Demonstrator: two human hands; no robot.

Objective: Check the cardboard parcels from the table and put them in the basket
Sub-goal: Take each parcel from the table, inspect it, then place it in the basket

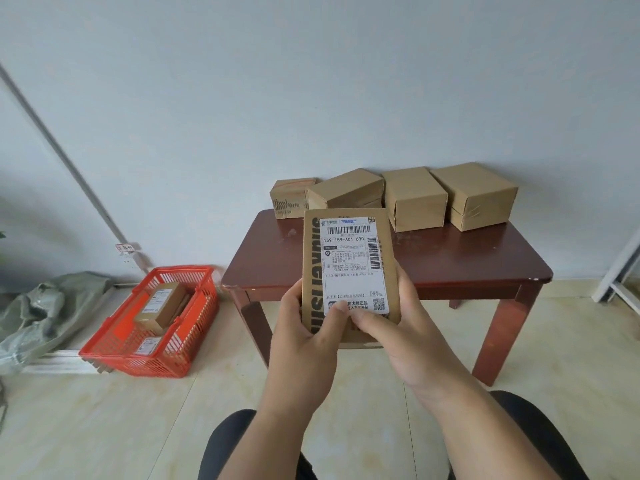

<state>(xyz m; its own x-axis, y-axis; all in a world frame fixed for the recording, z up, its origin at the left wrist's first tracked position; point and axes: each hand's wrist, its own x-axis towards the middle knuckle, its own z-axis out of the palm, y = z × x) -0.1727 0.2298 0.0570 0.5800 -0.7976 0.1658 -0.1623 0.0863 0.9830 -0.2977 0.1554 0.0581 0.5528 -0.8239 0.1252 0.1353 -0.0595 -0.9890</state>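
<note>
Looks like a plain room in a home or small parcel depot, sparsely furnished. Bare pale wall [311, 81], glossy cream floor tiles [104, 427], a thin grey conduit [62, 157] slanting down the wall to a labelled fitting. Low dark-red wooden table [450, 261] pushed against the wall, carrying four taped cardboard parcels [415, 199]. Red plastic shopping basket [166, 362] on the floor beside it, with labelled boxes inside. Crumpled grey-green woven sack [41, 306] in the corner; white metal frame [620, 271] at the right edge.
</note>
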